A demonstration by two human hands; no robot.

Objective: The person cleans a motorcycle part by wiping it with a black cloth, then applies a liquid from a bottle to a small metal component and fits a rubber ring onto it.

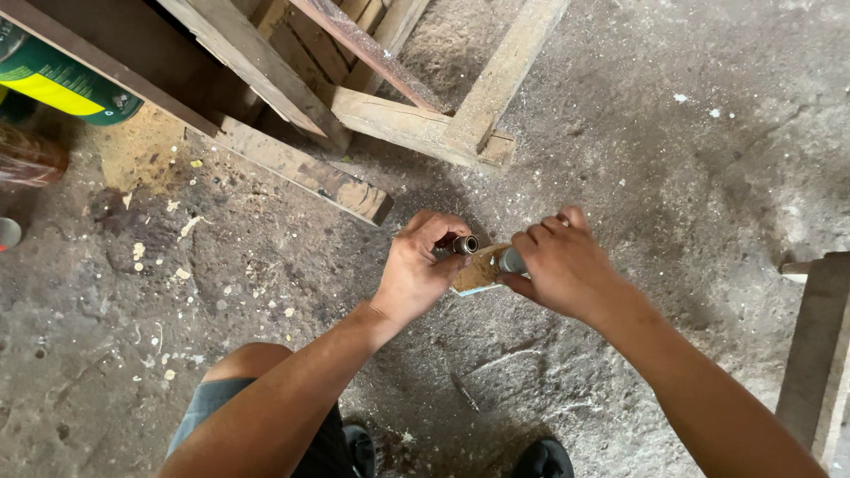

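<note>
My left hand (pixel 418 265) pinches a small metal cylinder, like a short tube or socket (pixel 465 244), between thumb and forefinger. Close beside it, my right hand (pixel 560 264) grips a grey rounded metal piece (pixel 511 260) whose far end is hidden by the fingers. A small brown piece of card or board (pixel 478 271) sits between and under the two hands; which hand bears it I cannot tell. Both hands hover over a dirty concrete floor (pixel 673 159).
A rough wooden frame of beams (pixel 416 124) lies on the floor just beyond the hands. A green and yellow can (pixel 62 80) sits at top left. A wooden plank (pixel 819 354) stands at right. My knee (pixel 248 363) and dark shoes (pixel 540 460) are below.
</note>
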